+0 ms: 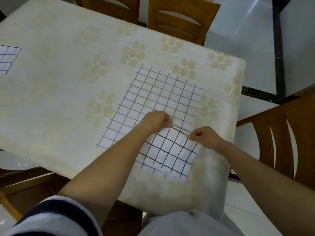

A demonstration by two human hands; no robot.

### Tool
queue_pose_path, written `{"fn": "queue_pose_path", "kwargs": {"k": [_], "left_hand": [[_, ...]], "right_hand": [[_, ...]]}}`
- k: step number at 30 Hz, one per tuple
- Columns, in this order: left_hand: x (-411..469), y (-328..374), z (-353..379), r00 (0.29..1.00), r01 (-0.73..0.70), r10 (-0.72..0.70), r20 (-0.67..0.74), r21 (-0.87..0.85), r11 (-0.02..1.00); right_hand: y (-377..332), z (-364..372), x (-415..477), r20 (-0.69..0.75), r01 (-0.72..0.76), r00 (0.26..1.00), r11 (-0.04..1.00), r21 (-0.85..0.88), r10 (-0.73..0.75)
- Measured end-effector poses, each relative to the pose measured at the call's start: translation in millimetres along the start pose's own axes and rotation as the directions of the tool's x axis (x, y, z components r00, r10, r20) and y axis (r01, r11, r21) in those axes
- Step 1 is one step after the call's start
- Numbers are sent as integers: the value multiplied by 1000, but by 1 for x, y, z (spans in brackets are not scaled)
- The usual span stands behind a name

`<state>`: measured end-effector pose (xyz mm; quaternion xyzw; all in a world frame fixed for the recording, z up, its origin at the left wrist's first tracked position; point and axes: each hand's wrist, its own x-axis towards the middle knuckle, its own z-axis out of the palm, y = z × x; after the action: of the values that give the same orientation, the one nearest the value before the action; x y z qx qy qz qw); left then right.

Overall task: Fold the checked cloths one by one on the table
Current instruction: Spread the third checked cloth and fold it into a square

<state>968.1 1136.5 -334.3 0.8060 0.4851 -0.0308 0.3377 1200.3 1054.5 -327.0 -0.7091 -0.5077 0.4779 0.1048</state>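
Overhead, the head view looks steeply down on a table (59, 99) covered in a cream cover with pale flower prints. A white cloth (162, 96) with a thin dark grid lies at the centre right of the frame, close to the table's right-hand corner, its far part flat on the cover. The near part of the cloth is raised and turned back over itself, making a loose flap at lower centre where the grid lines look darker. Both bare forearms reach in from the bottom of the frame. The left hand (157, 122) is curled, thumb and fingers pinching the flap's edge at its left end. The right hand (202, 136) is curled too, pinching the same edge just to the right. The two hands are near each other but not touching, with a short stretch of cloth edge between them. A second cloth (8, 58) with the same grid sits at the far left edge of the frame, well apart from the first and partly cut off. A grey sleeve (51, 217) with a dark band shows at lower left. Wooden chairs stand at the top centre (182, 19) and at the right (281, 142), on a pale tiled floor (247, 40) with a dark strip.
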Motion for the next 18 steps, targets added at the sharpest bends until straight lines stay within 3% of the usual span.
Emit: {"fn": "queue_pose_path", "kwargs": {"k": [3,8,10,12,14,18], "left_hand": [[-1,-19,6,985,165,-172,-13,-217,962],[-6,-33,30,952,270,-299,-63,-287,919],[-11,-25,39,930,249,-278,-243,-142,958],[-21,-13,49,862,208,-182,-473,1,978],[-31,3,66,820,137,-70,-568,77,988],[-37,23,114,913,150,-90,-398,122,981]], "right_hand": [[13,-21,12,-32,-10,999,1000,5,11],[31,-25,24,-217,-57,975,998,-39,48],[31,-14,25,-368,-82,930,961,-266,-22],[26,5,21,-476,-80,862,881,-466,-173],[14,32,12,-431,49,836,828,-558,-339],[0,98,1,-181,190,908,755,-627,-378]]}}
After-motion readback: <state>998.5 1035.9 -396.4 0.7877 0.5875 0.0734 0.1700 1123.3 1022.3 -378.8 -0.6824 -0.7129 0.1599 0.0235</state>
